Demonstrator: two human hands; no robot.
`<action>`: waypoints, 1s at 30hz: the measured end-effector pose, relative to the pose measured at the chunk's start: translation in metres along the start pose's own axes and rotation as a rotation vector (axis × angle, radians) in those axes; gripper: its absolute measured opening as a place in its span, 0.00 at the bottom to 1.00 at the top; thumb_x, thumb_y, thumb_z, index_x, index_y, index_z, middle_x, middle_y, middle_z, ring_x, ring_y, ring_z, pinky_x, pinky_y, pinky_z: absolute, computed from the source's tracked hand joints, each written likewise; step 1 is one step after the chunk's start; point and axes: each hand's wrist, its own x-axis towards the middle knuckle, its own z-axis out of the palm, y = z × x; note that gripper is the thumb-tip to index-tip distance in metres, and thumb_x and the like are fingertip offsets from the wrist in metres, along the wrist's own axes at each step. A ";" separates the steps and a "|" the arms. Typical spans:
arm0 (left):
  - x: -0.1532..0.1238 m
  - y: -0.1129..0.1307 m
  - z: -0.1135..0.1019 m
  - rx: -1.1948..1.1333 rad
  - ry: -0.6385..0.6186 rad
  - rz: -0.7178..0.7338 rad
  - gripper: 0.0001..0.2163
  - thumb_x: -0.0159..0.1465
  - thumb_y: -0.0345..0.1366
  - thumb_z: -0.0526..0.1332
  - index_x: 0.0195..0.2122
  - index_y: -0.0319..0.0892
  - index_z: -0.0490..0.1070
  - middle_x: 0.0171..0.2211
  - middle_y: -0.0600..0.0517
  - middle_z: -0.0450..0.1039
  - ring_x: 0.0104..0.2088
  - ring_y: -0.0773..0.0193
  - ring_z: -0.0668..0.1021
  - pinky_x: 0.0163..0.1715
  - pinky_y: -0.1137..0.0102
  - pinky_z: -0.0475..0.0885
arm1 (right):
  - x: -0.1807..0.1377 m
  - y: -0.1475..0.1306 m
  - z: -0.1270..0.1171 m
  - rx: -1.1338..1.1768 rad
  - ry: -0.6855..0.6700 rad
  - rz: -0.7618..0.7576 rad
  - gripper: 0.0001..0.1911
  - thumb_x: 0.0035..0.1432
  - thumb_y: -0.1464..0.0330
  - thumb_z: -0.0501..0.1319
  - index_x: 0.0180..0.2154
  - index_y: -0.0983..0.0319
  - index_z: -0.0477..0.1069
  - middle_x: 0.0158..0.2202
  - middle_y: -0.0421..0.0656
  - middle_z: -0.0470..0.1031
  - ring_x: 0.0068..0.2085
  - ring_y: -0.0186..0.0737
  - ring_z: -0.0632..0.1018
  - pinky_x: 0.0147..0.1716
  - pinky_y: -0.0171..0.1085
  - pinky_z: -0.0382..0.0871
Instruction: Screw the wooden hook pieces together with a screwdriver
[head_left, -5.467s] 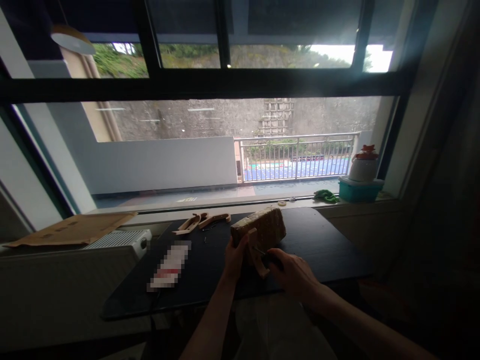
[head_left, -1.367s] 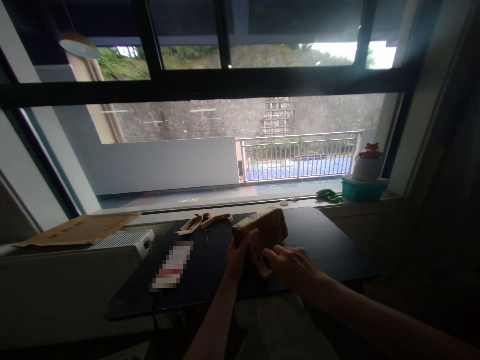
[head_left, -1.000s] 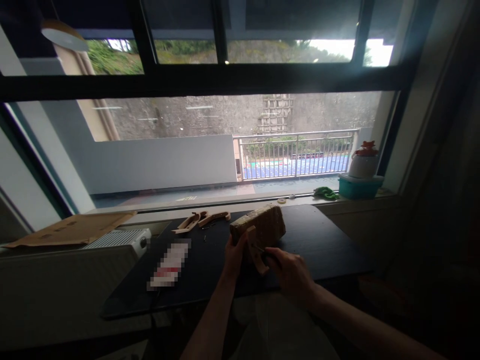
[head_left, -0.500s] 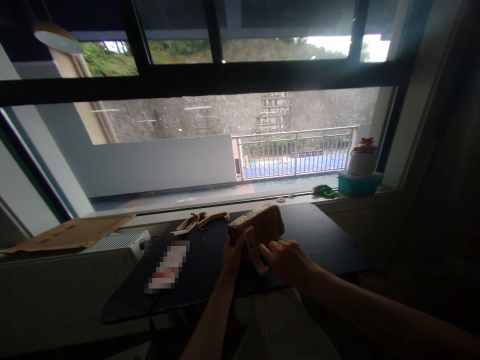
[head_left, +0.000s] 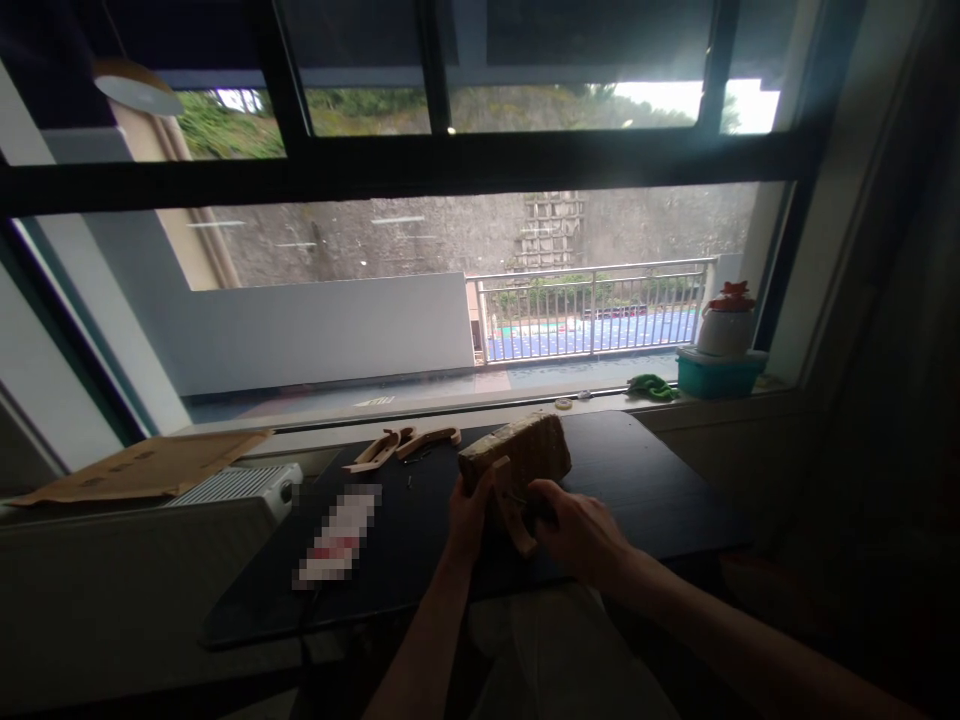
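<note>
Head view: left hand (head_left: pixel 466 515), just below the centre of the frame, closed on the curved wooden piece (head_left: pixel 514 525), thumb by its upper end, at the left end of a brown block (head_left: pixel 532 450). Right hand (head_left: pixel 585 535), right of it, fingers curled around a dark-handled tool (head_left: pixel 546 508); thin shaft points up and left to the face of the wooden piece.

Wooden piece lies between the two hands, tilted, upper end against the front of the block, lower end curving right below the tool. Block sits at centre, on or just above the black table (head_left: pixel 652 485). More curved wooden pieces (head_left: pixel 427 440) and small screws (head_left: pixel 410 482) lie left of centre.

Left fingers largely hidden by block and wooden piece; tool tip too dark to tell whether seated in a hole; forearms run off the frame, bottom and lower right; item at lower left pixelated
</note>
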 end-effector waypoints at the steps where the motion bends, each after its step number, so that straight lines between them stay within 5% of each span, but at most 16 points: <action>1: 0.000 0.000 0.000 0.004 0.001 0.001 0.13 0.66 0.38 0.59 0.48 0.39 0.67 0.45 0.48 0.70 0.39 0.61 0.76 0.37 0.62 0.74 | 0.000 -0.002 -0.004 -0.027 -0.004 -0.044 0.18 0.58 0.69 0.56 0.51 0.58 0.66 0.37 0.42 0.78 0.37 0.42 0.78 0.32 0.34 0.63; 5: 0.002 -0.001 -0.001 0.017 -0.003 0.003 0.13 0.65 0.38 0.59 0.49 0.39 0.67 0.46 0.47 0.69 0.41 0.59 0.75 0.38 0.61 0.74 | 0.002 -0.006 -0.014 -0.105 -0.039 -0.202 0.13 0.58 0.79 0.53 0.40 0.61 0.71 0.35 0.46 0.76 0.36 0.40 0.76 0.32 0.34 0.61; 9: 0.004 -0.005 -0.004 0.020 -0.001 -0.003 0.13 0.65 0.39 0.59 0.49 0.39 0.67 0.46 0.47 0.69 0.41 0.59 0.75 0.39 0.61 0.73 | 0.001 -0.002 -0.007 -0.081 -0.054 -0.252 0.13 0.56 0.79 0.54 0.41 0.62 0.72 0.34 0.46 0.76 0.35 0.41 0.76 0.34 0.35 0.62; 17: 0.002 -0.005 -0.002 0.014 -0.013 0.026 0.13 0.65 0.38 0.59 0.49 0.39 0.67 0.46 0.47 0.69 0.40 0.60 0.75 0.38 0.61 0.74 | -0.014 0.002 0.034 0.108 0.110 0.060 0.18 0.68 0.67 0.45 0.50 0.64 0.67 0.43 0.47 0.77 0.42 0.38 0.78 0.38 0.32 0.68; 21: 0.002 -0.004 -0.002 0.027 -0.024 0.039 0.13 0.65 0.38 0.59 0.50 0.39 0.66 0.46 0.47 0.69 0.41 0.59 0.75 0.39 0.61 0.73 | -0.013 0.004 0.026 0.158 0.093 0.084 0.15 0.66 0.65 0.49 0.49 0.62 0.69 0.39 0.44 0.79 0.39 0.39 0.79 0.35 0.32 0.69; 24: 0.004 -0.005 -0.004 0.046 -0.019 0.038 0.14 0.65 0.38 0.59 0.50 0.39 0.66 0.46 0.47 0.69 0.41 0.59 0.75 0.39 0.60 0.73 | -0.009 0.004 0.005 0.101 0.057 -0.012 0.16 0.59 0.68 0.57 0.50 0.57 0.68 0.38 0.42 0.78 0.38 0.42 0.78 0.34 0.34 0.67; 26: 0.005 -0.006 -0.005 0.060 -0.009 0.033 0.14 0.65 0.38 0.59 0.49 0.39 0.66 0.46 0.47 0.69 0.41 0.59 0.75 0.39 0.60 0.73 | -0.007 0.001 -0.007 -0.109 -0.004 -0.180 0.15 0.59 0.73 0.55 0.48 0.58 0.68 0.37 0.43 0.76 0.35 0.41 0.78 0.31 0.34 0.64; 30: 0.007 -0.006 -0.005 0.072 0.006 0.015 0.14 0.65 0.39 0.59 0.50 0.39 0.66 0.47 0.47 0.69 0.42 0.58 0.75 0.40 0.60 0.73 | -0.003 -0.006 -0.015 -0.172 -0.057 -0.285 0.14 0.57 0.79 0.54 0.42 0.61 0.70 0.35 0.45 0.74 0.34 0.40 0.76 0.31 0.34 0.61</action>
